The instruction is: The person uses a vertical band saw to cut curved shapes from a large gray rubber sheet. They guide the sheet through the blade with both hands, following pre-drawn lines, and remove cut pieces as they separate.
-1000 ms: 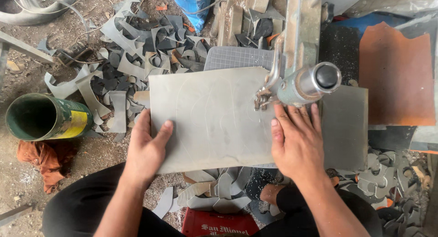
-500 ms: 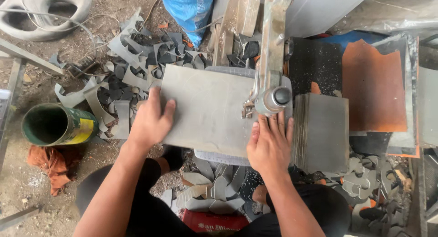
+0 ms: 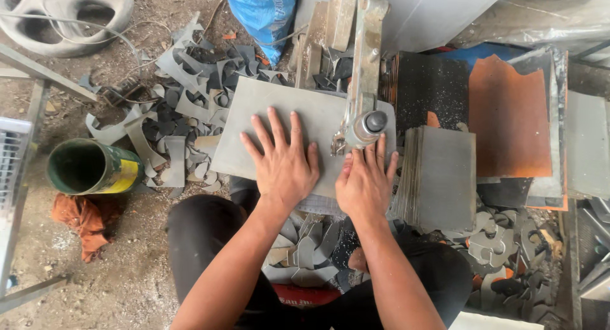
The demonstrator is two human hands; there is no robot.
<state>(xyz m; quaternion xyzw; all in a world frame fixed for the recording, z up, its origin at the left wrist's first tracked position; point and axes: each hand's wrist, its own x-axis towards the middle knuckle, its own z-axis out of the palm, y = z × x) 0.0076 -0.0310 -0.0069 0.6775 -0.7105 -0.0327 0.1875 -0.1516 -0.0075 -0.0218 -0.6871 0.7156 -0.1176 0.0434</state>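
A flat grey metal sheet (image 3: 279, 110), matt and smooth, lies under the bare left hand (image 3: 283, 165) and right hand (image 3: 365, 187). A worn, dull metal machine arm (image 3: 365, 63) ends in a shinier round knob. Beside it sits a stack of similar matt grey sheets (image 3: 438, 177) and a rough, rust-orange plate (image 3: 508, 114). Grey metal offcuts (image 3: 184, 95) litter the gritty dirt floor (image 3: 127, 273), near a glossy green and yellow can (image 3: 95, 168), crumpled orange cloth (image 3: 86, 219) and a blue woven plastic sack (image 3: 260, 12).

Soft even daylight, sharp focus, perhaps slight edge distortion
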